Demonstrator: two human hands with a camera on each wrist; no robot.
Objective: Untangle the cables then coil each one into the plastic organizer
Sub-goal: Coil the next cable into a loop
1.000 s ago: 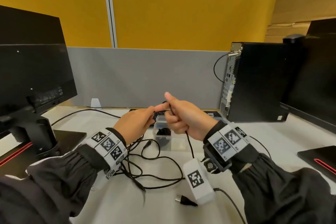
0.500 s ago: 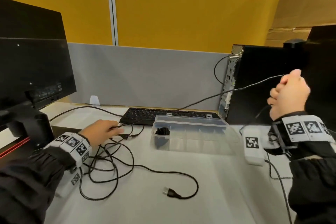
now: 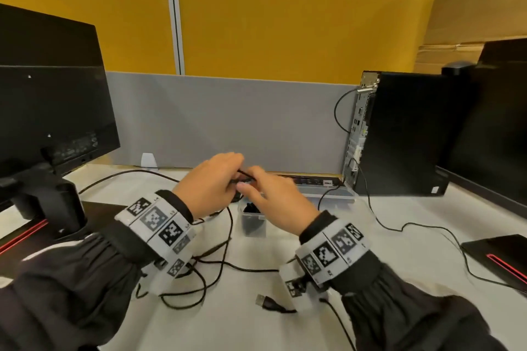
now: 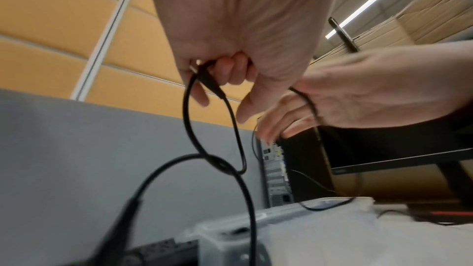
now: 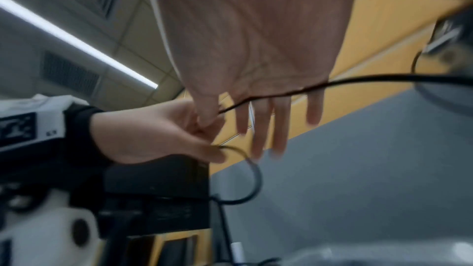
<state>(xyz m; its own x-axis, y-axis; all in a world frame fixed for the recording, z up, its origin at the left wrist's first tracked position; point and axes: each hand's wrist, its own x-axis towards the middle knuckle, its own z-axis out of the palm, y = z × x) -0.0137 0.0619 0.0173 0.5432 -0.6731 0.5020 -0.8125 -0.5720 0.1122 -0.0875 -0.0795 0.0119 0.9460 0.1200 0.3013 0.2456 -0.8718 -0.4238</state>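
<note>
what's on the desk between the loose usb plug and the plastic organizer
In the head view, a slack run of black cable crosses the white desk between the USB plug and the plastic organizer; otherwise bare.

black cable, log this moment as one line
left hand pinches looped black cable | right hand open, cable across palm | both above plastic organizer | coiling not finished | USB plug loose on desk

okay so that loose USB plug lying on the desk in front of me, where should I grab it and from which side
Probably pinch the USB plug by its black moulded body, just behind the metal tip, coming straight down from above. It lies flat on the desk with its cable trailing off to the right, so the body's two long sides are open for a thumb-and-finger grip and the metal end stays untouched.
</note>
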